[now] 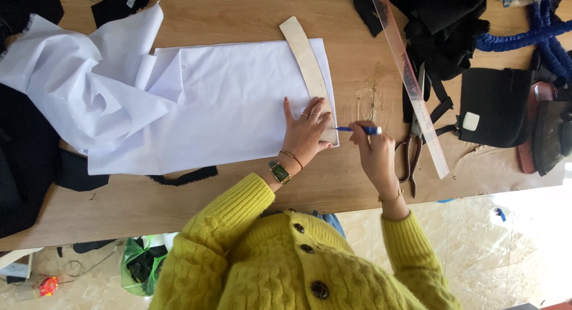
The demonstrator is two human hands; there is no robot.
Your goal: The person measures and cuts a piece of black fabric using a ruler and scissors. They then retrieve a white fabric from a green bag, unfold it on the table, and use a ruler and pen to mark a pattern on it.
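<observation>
Nearest is a yellow knitted cardigan [286, 262] with dark buttons, its sleeves reaching out over a wooden table [250, 197]. The left hand [307, 131], with rings, a bracelet and a square watch, lies flat with fingers spread, pressing the near end of a curved beige template [310, 65] down onto a sheet of white paper [226, 107]. Just to its right, the right hand [372, 152] is closed around a blue pen [357, 129], whose tip meets the right edge of the template near the paper's near right corner. A little further right lie scissors [411, 149] with dark handles, partly under a long clear ruler [411, 83] that runs slantwise towards the far edge. The template curves away across the paper's right side to the far edge. To the left the paper bunches into crumpled folds. Black cloth [494, 107] lies at the right, and more at the far left.
</observation>
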